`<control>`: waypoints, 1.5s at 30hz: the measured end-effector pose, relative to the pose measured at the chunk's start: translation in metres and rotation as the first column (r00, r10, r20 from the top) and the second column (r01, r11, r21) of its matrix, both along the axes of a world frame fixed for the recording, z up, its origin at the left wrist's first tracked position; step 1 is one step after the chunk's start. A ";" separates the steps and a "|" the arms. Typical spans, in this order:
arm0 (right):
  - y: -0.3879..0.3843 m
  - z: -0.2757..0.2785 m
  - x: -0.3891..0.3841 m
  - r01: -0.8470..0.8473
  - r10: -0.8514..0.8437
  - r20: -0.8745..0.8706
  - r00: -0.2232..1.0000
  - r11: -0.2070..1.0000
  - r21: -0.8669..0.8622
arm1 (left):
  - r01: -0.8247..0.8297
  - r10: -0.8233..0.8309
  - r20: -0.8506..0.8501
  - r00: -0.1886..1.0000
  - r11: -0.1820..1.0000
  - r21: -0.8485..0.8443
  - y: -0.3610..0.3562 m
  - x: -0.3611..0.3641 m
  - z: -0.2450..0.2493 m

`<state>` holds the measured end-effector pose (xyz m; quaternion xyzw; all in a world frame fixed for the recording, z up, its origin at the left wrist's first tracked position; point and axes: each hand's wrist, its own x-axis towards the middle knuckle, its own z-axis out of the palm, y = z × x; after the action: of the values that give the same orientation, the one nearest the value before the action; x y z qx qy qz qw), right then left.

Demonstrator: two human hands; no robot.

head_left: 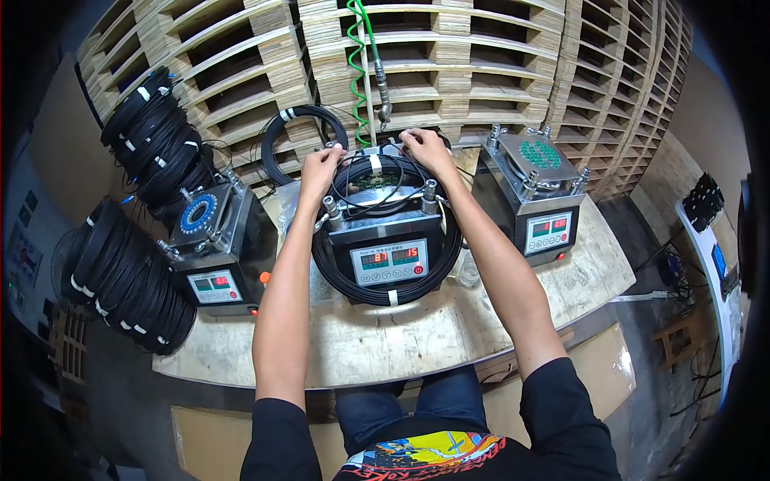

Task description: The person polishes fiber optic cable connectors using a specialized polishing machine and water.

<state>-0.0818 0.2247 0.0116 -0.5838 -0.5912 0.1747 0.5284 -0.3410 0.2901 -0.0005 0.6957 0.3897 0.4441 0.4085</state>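
A coil of black cable (393, 293) is looped around the middle polishing machine (377, 234), with white ties at its top and bottom. The machine's panel shows lit red digits, and metal clamp posts stand on its top. At the machine's back left corner, my left hand (322, 166) has its fingers pinched together; what is in them is too small to make out. My right hand (429, 151) is closed at the back right corner, beside the coil's upper edge, and its fingertips hide what they grip. Loose cable strands cross the machine's top between both hands.
Similar machines stand left (210, 248) and right (539, 188), carrying a blue ring fixture and green-dotted plate. Stacked black cable coils (128, 276) crowd the left side. Another coil (273, 144) leans behind. An air gun (382, 92) hangs from a green hose before wooden pallets (481, 68).
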 end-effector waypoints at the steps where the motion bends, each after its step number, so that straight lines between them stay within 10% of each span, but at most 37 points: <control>1: 0.000 0.001 0.000 0.003 -0.003 0.012 1.000 1.000 0.000 | 0.003 -0.003 -0.002 1.000 1.000 0.000 0.001 0.000 0.000; 45: -0.001 -0.001 -0.001 0.002 -0.003 0.003 1.000 0.997 0.081 | -0.038 0.039 -0.033 0.999 0.999 0.028 0.005 0.001 -0.003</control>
<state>-0.0830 0.2236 0.0101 -0.5627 -0.5978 0.1491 0.5512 -0.3404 0.2950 -0.0038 0.7010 0.4037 0.4452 0.3839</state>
